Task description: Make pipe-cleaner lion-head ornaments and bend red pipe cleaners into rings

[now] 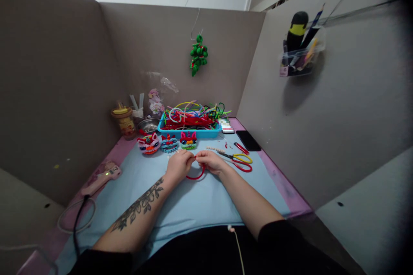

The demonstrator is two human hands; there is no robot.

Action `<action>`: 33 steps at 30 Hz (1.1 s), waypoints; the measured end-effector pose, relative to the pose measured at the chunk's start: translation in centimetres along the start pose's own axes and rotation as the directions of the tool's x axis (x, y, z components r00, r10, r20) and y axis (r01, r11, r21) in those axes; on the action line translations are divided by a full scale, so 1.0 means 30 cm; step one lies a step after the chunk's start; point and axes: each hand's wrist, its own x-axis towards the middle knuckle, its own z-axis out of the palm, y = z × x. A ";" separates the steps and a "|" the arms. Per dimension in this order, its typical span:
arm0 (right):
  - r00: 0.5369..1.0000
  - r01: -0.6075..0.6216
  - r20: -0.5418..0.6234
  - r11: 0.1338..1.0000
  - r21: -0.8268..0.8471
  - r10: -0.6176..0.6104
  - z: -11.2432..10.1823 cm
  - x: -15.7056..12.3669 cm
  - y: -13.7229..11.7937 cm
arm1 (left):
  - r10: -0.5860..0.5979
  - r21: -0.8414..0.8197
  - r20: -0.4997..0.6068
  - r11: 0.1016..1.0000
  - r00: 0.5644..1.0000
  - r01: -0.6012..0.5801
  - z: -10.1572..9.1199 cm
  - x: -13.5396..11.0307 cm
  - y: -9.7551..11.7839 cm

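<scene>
My left hand (179, 164) and my right hand (210, 161) meet over the light blue mat (180, 206), both pinched on a red pipe cleaner (195, 176) that curves in a loop below my fingers. Just beyond my hands sit three small colourful pipe-cleaner animal heads (168, 142) in a row. Behind those is a blue tray (193, 131) piled with pipe cleaners of many colours.
Scissors with yellow and red handles (240, 161) lie right of my hands, near a black phone (248, 140). A pink glue gun (101, 179) with its cord lies at left. A jar, a metal bowl and a green hanging figure (198, 56) are at the back; grey partitions surround the desk.
</scene>
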 end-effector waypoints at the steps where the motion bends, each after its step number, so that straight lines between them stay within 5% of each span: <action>1: 0.999 0.037 -0.012 0.999 -0.017 -0.037 0.001 0.001 -0.002 | -0.027 -0.038 -0.001 0.999 1.000 0.027 0.002 0.002 0.000; 10: 0.939 0.331 0.005 0.902 -0.279 -0.344 0.021 -0.036 -0.047 | -0.285 -0.419 0.167 0.846 0.944 0.329 0.035 0.027 -0.045; 15: 0.822 0.531 0.136 0.658 -0.534 -0.553 0.015 -0.059 -0.067 | -0.290 -0.454 0.233 0.812 0.928 0.367 0.040 0.023 -0.052; 22: 0.960 0.266 -0.006 0.918 -0.295 -0.280 0.020 -0.031 -0.036 | -0.117 -0.307 0.075 0.942 0.990 0.134 0.007 0.028 -0.040; 28: 0.992 0.120 0.070 0.971 -0.206 -0.108 0.018 -0.027 -0.032 | 0.085 -0.108 0.030 0.991 0.996 -0.081 -0.020 0.017 -0.011; 33: 0.990 0.105 0.118 0.964 -0.245 -0.078 0.012 -0.044 -0.052 | 0.175 -0.033 0.059 0.984 0.983 -0.173 -0.021 0.010 -0.003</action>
